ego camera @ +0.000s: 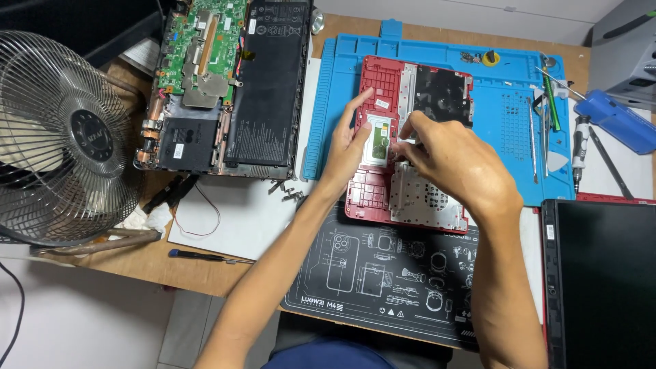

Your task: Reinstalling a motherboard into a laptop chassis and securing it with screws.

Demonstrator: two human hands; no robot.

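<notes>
Cluttered table (pixel 143 263), blue mat (pixel 519 82): red laptop shell (pixel 383 198) lies inside-up. Left hand (pixel 348 147) steadies it, grip released; right hand (pixel 447 160) pinches something at the touchpad board (pixel 378 140) (hidden, perhaps a cable). Freeing it likely needs gentle pulling.

Electronics repair bench: blue repair mat (pixel 437 58), opened laptop (pixel 225 82), screwdrivers (pixel 550 102).

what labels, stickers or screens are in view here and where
Laptop screen: lower right, black rectangle, dark, red edge.
Battery label: on the black battery of the opened laptop, top left, pale print.
White sticker: small, on a black part below the green board.
Printed mat: black, white line drawings, bottom centre.
</notes>
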